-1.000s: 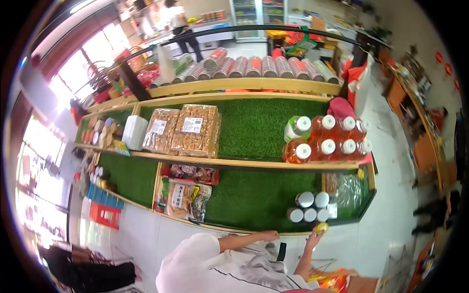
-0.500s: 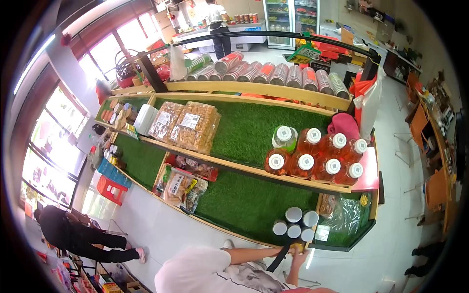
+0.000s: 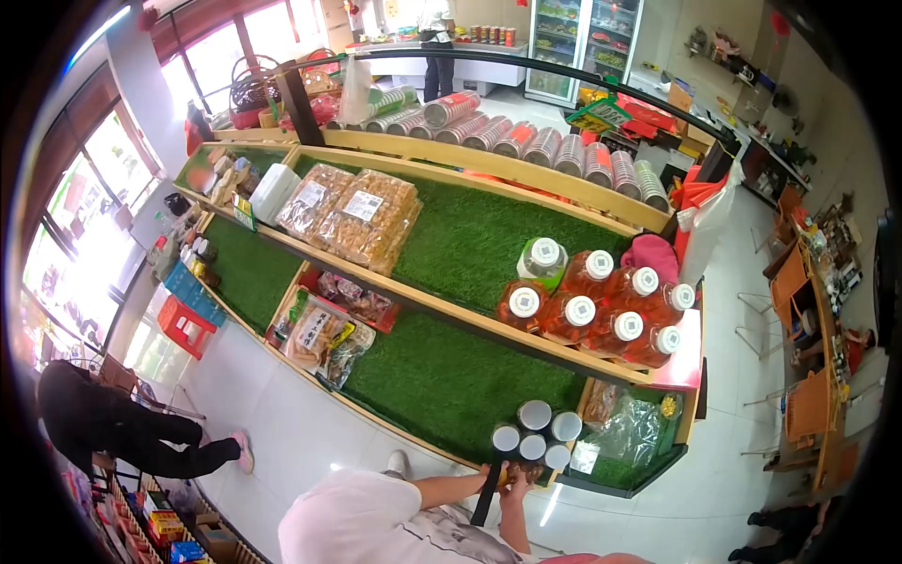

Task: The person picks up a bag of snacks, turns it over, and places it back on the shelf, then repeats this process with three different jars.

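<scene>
My left hand [image 3: 490, 477] and my right hand [image 3: 516, 485] meet at the front edge of the lower shelf, fingers closed around a small brownish thing. It is too small and too covered to name. A black strap [image 3: 485, 498] hangs in front of my left hand. Just beyond my hands, several cans with pale lids [image 3: 533, 446] stand upright in a cluster on the green turf lining [image 3: 442, 376]. To their right, a compartment holds clear plastic packs [image 3: 631, 430] and a white card [image 3: 583, 457].
Bottles of red-amber liquid [image 3: 589, 273] with white caps stand on the upper tier, near bagged snacks [image 3: 366, 221]. Snack packs [image 3: 319, 336] lie on the lower left. Stacked cans [image 3: 489, 132] line the back. A person in black [image 3: 122, 423] bends at left; another [image 3: 437, 47] stands behind.
The view has shifted, so the shelf and cans appear further left and lower right parts tilt more. My hands stay together at the shelf edge beside the cans. The person in black bends lower.
</scene>
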`<control>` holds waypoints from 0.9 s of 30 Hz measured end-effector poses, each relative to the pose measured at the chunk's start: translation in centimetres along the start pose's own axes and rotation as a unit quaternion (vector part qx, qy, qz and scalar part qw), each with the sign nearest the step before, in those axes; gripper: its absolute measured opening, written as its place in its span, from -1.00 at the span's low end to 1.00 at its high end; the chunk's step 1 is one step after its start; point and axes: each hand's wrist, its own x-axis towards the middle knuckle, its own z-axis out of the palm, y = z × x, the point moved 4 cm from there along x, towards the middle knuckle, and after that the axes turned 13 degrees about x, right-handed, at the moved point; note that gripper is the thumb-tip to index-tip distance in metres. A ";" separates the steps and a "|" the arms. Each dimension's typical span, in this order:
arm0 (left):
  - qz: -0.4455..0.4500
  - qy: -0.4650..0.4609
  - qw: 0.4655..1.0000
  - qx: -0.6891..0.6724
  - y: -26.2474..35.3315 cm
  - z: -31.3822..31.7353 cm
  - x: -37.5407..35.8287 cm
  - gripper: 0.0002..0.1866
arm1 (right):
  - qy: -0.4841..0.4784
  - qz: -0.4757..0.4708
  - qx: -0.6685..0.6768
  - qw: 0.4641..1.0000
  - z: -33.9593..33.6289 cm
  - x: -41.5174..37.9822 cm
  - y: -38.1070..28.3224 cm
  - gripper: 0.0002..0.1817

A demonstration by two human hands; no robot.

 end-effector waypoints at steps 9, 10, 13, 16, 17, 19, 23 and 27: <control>0.027 0.034 0.995 -0.093 -0.6 -5.0 -3.2 -0.41 | -0.283 0.215 0.097 0.929 2.9 0.0 6.1 -0.67; 0.034 0.038 0.993 -0.109 -0.7 -6.1 -3.7 -0.40 | -0.321 0.231 0.097 0.913 3.2 1.3 8.3 -0.62; 0.053 0.062 0.985 -0.155 -1.7 -10.3 -5.6 -0.39 | -0.311 0.256 0.033 0.915 5.4 -0.1 11.6 -0.62; 0.072 0.098 0.972 -0.202 -4.0 -15.3 -7.7 -0.37 | -0.318 0.267 -0.033 0.909 9.1 -3.6 15.0 -0.62; 0.083 0.113 0.969 -0.202 -4.8 -17.0 -8.4 -0.37 | -0.320 0.273 -0.057 0.906 10.1 -4.9 16.3 -0.61; 0.109 0.180 0.969 -0.130 -6.7 -21.2 -9.0 -0.39 | -0.323 0.283 -0.097 0.898 11.8 -7.5 19.2 -0.61; 0.148 0.225 0.958 -0.096 -9.6 -28.1 -11.2 -0.44 | -0.329 0.301 -0.176 0.878 14.0 -12.5 25.2 -0.61; 0.172 0.147 0.936 -0.268 -12.2 -35.1 -15.8 -0.49 | -0.343 0.330 -0.244 0.845 16.1 -16.7 31.4 -0.61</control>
